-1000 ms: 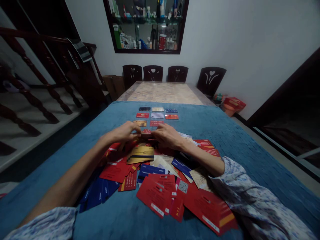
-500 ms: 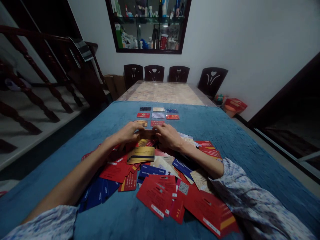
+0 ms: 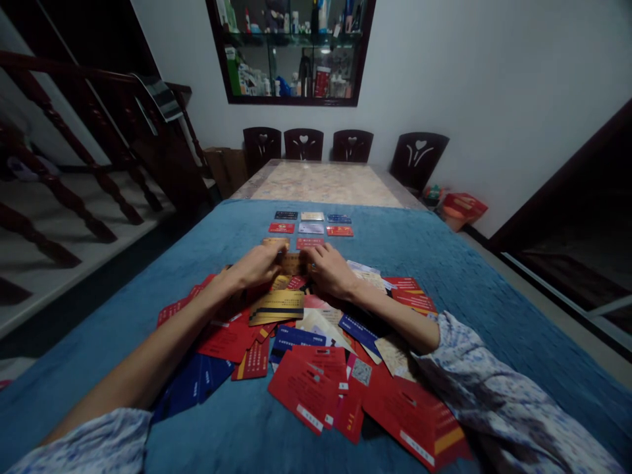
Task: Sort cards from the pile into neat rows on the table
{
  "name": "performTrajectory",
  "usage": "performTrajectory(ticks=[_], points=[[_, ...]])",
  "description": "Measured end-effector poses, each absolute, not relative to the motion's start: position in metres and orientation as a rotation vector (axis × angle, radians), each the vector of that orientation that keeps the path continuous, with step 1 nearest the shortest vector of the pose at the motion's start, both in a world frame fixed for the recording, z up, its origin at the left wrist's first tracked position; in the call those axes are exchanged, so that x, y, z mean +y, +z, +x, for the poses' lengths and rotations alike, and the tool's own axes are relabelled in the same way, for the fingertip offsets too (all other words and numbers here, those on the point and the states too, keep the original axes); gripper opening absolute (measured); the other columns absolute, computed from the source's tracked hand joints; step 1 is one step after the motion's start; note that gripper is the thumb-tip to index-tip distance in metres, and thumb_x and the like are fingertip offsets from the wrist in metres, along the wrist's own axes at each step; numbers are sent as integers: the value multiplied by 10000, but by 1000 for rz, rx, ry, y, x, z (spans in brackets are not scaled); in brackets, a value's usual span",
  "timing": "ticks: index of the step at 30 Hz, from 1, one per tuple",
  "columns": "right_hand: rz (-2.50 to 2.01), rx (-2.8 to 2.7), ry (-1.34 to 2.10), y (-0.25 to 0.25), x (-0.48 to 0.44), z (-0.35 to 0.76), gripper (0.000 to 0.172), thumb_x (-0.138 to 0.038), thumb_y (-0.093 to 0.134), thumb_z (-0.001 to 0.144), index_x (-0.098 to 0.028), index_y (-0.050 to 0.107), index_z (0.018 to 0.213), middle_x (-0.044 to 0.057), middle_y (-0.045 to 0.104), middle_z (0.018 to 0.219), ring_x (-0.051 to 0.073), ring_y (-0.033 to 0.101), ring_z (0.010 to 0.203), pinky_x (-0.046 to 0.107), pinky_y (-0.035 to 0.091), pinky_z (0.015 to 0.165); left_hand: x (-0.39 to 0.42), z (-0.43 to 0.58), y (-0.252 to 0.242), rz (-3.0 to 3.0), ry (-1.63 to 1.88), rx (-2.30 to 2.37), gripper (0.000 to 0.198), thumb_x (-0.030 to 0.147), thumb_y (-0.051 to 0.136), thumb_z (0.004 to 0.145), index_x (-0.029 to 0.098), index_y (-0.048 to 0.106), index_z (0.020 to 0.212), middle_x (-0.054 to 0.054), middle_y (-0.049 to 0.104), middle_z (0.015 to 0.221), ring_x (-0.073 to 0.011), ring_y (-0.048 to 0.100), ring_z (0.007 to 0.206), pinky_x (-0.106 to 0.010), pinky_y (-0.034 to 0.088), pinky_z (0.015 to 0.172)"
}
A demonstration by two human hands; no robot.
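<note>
Between my hands is a gold-brown stack of cards or thick card (image 3: 293,264), its printed face toward me. My left hand (image 3: 261,264) grips its left end with fingers curled. My right hand (image 3: 330,268) is closed on its right end. Just beyond lie a gold card (image 3: 275,243) and a red card (image 3: 311,243), flat on the cloth. Below my hands spreads a loose heap: gold cards (image 3: 277,307), blue cards (image 3: 299,336), red cards (image 3: 309,388) and a cream card (image 3: 396,355). My forearms hide parts of the heap.
Farther off, rows of cards include a black card (image 3: 286,215), a cream one, a blue card (image 3: 339,218), a silver card (image 3: 311,228) and red ones. A blue cloth (image 3: 197,257) covers the near table. Chairs (image 3: 419,158) stand at the far end, a railing at left.
The held gold-brown piece has tipped so more of its face shows, and it sits slightly lower. My left hand has shifted a little toward me; the heap and rows stay put.
</note>
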State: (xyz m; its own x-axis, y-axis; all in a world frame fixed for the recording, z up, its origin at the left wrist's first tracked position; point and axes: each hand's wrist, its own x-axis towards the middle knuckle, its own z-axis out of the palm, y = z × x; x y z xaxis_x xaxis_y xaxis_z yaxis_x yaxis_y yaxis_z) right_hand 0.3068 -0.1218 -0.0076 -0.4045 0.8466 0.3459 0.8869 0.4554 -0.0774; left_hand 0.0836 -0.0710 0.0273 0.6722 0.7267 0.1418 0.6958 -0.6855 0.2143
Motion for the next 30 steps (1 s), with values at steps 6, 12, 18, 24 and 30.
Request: performTrajectory(ticks=[6, 12, 18, 24, 30], points=[[-1513, -2407, -175, -3, -126, 305, 472, -172, 568, 901, -114, 559, 1369, 180, 640, 1170, 298, 498, 1054, 391, 436, 889, -73, 86, 27, 2713, 301, 1211, 322, 179, 578, 804, 201, 567, 1125, -53, 693, 881, -232, 656, 792, -315, 467, 736], [-1555, -2426, -150, 4, -129, 305, 533, -265, 593, 926, -117, 528, 1433, 200, 622, 1215, 319, 494, 1098, 402, 443, 885, -72, 86, 27, 2684, 350, 1135, 262, 177, 566, 783, 196, 586, 1043, -27, 675, 838, -206, 639, 763, -309, 467, 731], [-1584, -2431, -182, 6, -129, 306, 474, -337, 576, 947, -136, 576, 1376, 199, 639, 1217, 322, 495, 1118, 403, 435, 885, -70, 85, 26, 2638, 372, 1134, 243, 212, 612, 755, 188, 599, 997, -44, 682, 877, -213, 641, 793, -324, 480, 737], [-1586, -2469, -179, 11, -132, 307, 463, -397, 558, 957, -117, 599, 1323, 193, 640, 1264, 322, 488, 1154, 407, 412, 916, -68, 84, 25, 2604, 328, 1155, 344, 212, 646, 714, 172, 594, 1052, -77, 699, 994, -256, 668, 915, -360, 511, 813], [-1577, -2469, -191, 11, -132, 308, 458, -437, 549, 967, -130, 616, 1300, 185, 645, 1240, 313, 487, 1136, 401, 402, 900, -63, 80, 22, 2604, 337, 1130, 328, 188, 662, 727, 176, 625, 1052, -87, 707, 1034, -258, 671, 962, -379, 523, 870]])
